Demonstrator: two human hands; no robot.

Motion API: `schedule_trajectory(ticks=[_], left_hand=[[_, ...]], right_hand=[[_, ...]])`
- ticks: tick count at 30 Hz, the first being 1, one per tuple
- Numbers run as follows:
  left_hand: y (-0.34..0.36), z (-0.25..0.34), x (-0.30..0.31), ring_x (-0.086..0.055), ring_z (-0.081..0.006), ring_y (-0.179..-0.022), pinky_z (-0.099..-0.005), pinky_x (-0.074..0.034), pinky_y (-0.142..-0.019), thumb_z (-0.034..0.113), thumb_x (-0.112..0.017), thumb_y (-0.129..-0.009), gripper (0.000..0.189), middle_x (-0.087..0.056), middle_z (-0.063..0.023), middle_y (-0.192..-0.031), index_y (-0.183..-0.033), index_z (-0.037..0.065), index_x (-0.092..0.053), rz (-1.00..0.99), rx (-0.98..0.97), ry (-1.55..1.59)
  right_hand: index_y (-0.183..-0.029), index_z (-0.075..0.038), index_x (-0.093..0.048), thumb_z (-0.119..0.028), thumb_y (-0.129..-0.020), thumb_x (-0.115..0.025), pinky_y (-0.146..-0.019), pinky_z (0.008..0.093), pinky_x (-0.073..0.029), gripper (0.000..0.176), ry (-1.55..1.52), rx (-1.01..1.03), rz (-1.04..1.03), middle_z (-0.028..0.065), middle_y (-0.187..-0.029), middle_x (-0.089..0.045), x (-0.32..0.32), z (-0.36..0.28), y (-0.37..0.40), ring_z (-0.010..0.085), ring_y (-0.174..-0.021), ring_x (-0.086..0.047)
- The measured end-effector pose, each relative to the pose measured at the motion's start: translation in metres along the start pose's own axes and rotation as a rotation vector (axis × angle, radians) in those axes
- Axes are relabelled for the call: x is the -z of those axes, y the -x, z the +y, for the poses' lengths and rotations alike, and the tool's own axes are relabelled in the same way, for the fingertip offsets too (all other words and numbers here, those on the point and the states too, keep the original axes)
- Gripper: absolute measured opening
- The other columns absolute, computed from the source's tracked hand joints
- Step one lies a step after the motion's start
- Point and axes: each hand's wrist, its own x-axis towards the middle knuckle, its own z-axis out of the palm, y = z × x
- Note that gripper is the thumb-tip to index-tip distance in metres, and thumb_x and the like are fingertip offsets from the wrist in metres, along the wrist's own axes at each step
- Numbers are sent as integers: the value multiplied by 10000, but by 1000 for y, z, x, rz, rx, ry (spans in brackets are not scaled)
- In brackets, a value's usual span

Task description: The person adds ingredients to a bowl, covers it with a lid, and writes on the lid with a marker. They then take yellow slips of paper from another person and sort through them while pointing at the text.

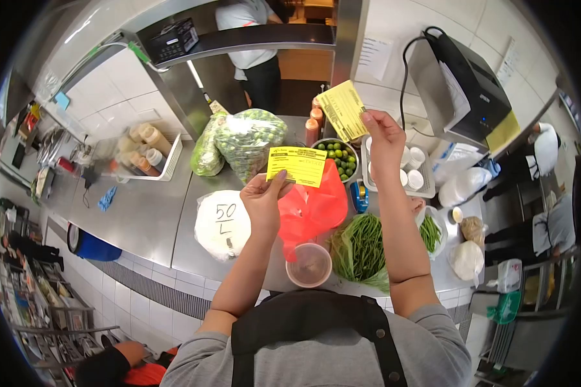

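Observation:
My left hand (263, 201) pinches the lower left edge of a yellow printed label (297, 166), above a red plastic bag (313, 206). Higher and to the right, my right hand (385, 137) grips a second yellow label (344, 111) by its right edge, tilted. A white bag marked "50 L" (222, 224) lies left of my left wrist. Behind the labels are a bowl of green limes (339, 157) and bags of green vegetables (250, 138). Below the red bag stands a round clear tub (308, 265), beside a bag of green beans (360, 248).
A black printer (471, 90) hangs at the upper right, over a tray of white cups (414, 169). Bottles fill a white basket (172, 158) at the left. One person (248, 39) stands behind the pass; others are at the right and lower left.

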Motion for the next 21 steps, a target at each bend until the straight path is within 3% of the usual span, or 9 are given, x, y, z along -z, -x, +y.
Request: schedule_trajectory(ticks=[6,8,10,13,14,15,17,18,21], left_hand=[[-2,3,22,-716,-150,-749,-283,-630,-715,34,-702,-917,114,-726,-135,-868,-971,-65,-688,86,-8,22],[0,2,33,-712,-150,-737,-293,-632,-708,37,-693,-924,115,-722,-128,-859,-975,-65,-681,108,7,21],[2,0,50,-688,-132,-715,-272,-604,-659,63,-639,-969,131,-706,-98,-847,-993,-64,-658,107,27,-7],[16,-16,76,-712,-174,-724,-272,-590,-601,138,-590,-1012,184,-710,-110,-900,-1063,-37,-619,168,101,-42],[22,-23,84,-718,-186,-729,-273,-590,-598,151,-581,-1018,193,-710,-112,-907,-1077,-31,-612,171,112,-27],[31,-30,93,-724,-198,-733,-274,-589,-596,164,-572,-1024,203,-710,-114,-914,-1091,-25,-604,176,125,-18],[50,-44,110,-733,-214,-741,-278,-589,-595,181,-556,-1034,215,-710,-119,-919,-1106,-18,-591,204,156,-17],[58,-51,116,-736,-219,-744,-280,-590,-597,186,-548,-1038,218,-709,-121,-917,-1108,-17,-586,222,171,-22],[77,-56,130,-730,-211,-730,-284,-593,-609,164,-541,-1039,195,-707,-129,-907,-1110,-17,-566,263,223,-53]], right_hand=[[-961,20,-709,-114,-941,-677,-676,234,-486,139,195,138,-236,43,-850,-696,-51,10,-45,85,-737,-616],[-969,11,-708,-110,-949,-667,-720,221,-471,129,157,-8,-256,20,-864,-696,-73,9,-56,69,-765,-602],[-965,-4,-712,-105,-960,-649,-741,216,-463,118,223,21,-319,4,-857,-685,-96,11,-74,53,-788,-591],[-909,19,-702,-127,-930,-680,-666,232,-451,149,290,163,-307,8,-774,-651,-135,10,-102,60,-722,-564],[-903,10,-690,-118,-935,-668,-690,239,-458,134,322,360,-321,5,-783,-660,-146,20,-127,63,-732,-567],[-906,4,-674,-113,-939,-652,-699,261,-474,123,288,425,-296,15,-791,-671,-161,17,-143,74,-742,-580],[-925,3,-662,-87,-927,-632,-678,294,-490,94,490,587,-258,100,-773,-684,-182,23,-192,143,-710,-630],[-929,-3,-667,-79,-911,-630,-698,326,-510,86,611,597,-262,131,-798,-701,-191,20,-210,215,-732,-675],[-987,-8,-685,-91,-915,-641,-759,311,-508,118,838,512,-246,102,-873,-707,-200,49,-276,175,-809,-668]])
